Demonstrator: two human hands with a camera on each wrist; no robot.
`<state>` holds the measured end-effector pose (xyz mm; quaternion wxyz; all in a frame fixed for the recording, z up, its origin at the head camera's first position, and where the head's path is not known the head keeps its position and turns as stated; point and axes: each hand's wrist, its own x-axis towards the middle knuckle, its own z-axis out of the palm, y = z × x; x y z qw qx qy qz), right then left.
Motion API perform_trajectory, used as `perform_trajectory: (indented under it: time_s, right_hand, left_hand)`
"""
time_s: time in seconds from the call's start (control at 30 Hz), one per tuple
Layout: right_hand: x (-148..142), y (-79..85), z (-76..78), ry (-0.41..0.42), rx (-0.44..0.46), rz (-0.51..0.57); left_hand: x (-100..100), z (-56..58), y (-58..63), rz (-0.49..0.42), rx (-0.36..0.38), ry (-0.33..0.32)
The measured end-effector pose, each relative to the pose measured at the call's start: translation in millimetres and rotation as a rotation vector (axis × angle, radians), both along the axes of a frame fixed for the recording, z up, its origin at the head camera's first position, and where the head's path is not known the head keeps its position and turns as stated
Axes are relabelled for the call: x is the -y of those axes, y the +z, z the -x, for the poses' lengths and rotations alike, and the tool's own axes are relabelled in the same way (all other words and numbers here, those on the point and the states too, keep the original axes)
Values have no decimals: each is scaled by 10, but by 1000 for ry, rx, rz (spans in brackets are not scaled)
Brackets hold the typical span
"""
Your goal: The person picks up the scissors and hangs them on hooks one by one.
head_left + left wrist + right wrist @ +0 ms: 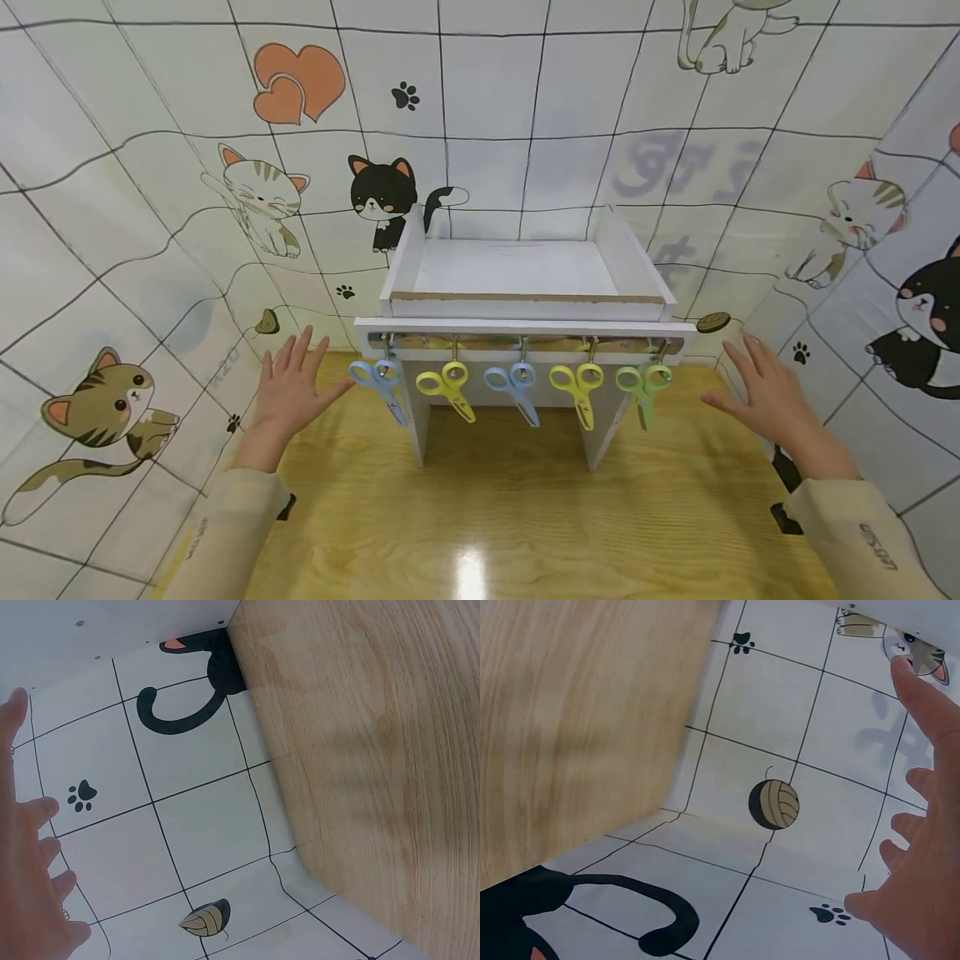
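Observation:
In the head view my left hand (pixel 292 385) is held up left of a white rack (pixel 525 327), fingers spread and nothing in it. My right hand (pixel 768 392) is raised likewise on the other side, its fingers apart. Several small scissors hang by their handles from hooks along the rack's front rail: blue scissors (pixel 384 385) nearest the left hand, yellow scissors (pixel 450 385), another blue pair (pixel 514 388), another yellow pair (pixel 579 388), and green scissors (pixel 643 388) at the right end. Both wrist views show bare, straight fingers.
The rack stands on a wood-grain tabletop (pixel 480 508) and carries a shallow white tray (pixel 517 308) on top. Side panels (pixel 609 429) support it. White cloth walls (pixel 487 100) printed with cats and grid lines close in the back and both sides.

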<state>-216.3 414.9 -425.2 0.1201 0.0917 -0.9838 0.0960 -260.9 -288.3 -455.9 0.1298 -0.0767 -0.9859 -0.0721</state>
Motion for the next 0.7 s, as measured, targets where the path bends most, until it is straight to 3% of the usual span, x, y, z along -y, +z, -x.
perform_trajectory:
  time_s: [0.27, 0.7]
  right_hand:
    - [-69, -30, 16, -103, 152, -8]
    - [-53, -46, -30, -124, 217, 15]
  left_hand:
    - [-40, 12, 7, -26, 9, -1]
    - [-32, -4, -1, -14, 73, 16]
